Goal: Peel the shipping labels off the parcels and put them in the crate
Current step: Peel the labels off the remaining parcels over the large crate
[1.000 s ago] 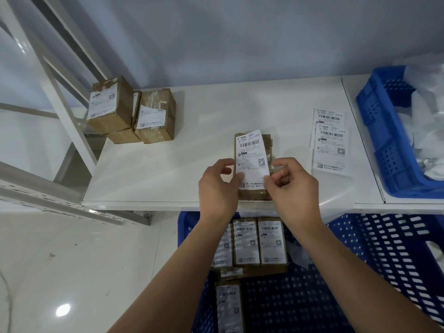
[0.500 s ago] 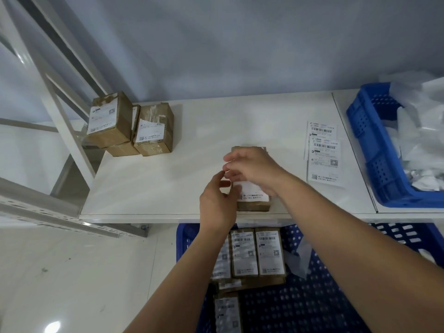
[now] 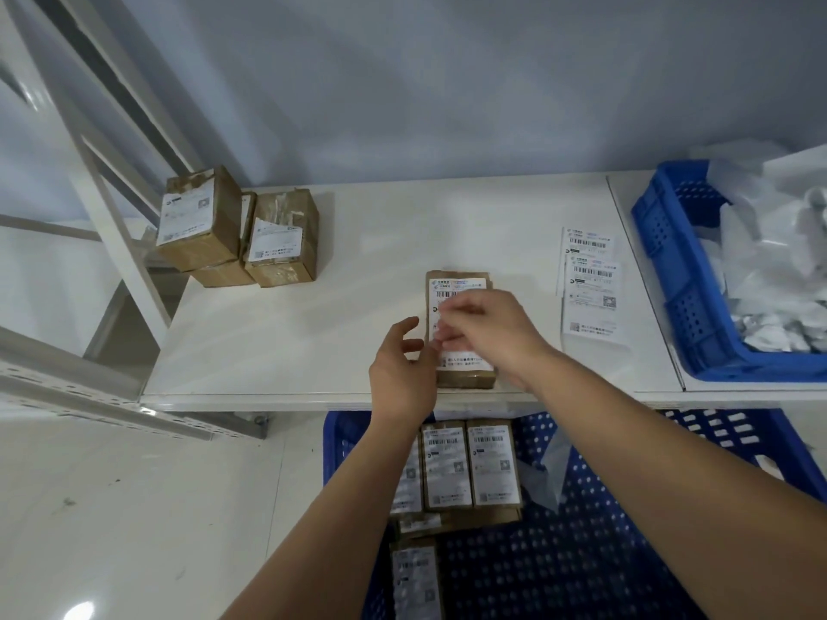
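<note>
Two hands [image 3: 405, 366] [image 3: 494, 333] lower on one parcel [image 3: 467, 379]

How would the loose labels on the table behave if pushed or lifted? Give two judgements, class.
The labels are thin sheets lying flat, so probably floppy and very light. They overlap, so a push would likely slide both together.

label [image 3: 461, 287] middle under right hand [image 3: 490, 334]

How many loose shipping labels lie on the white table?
2. Both are on the right side of the table: the rear label lies farther back, and the front label overlaps its near edge. More could be hidden beneath them.
</note>
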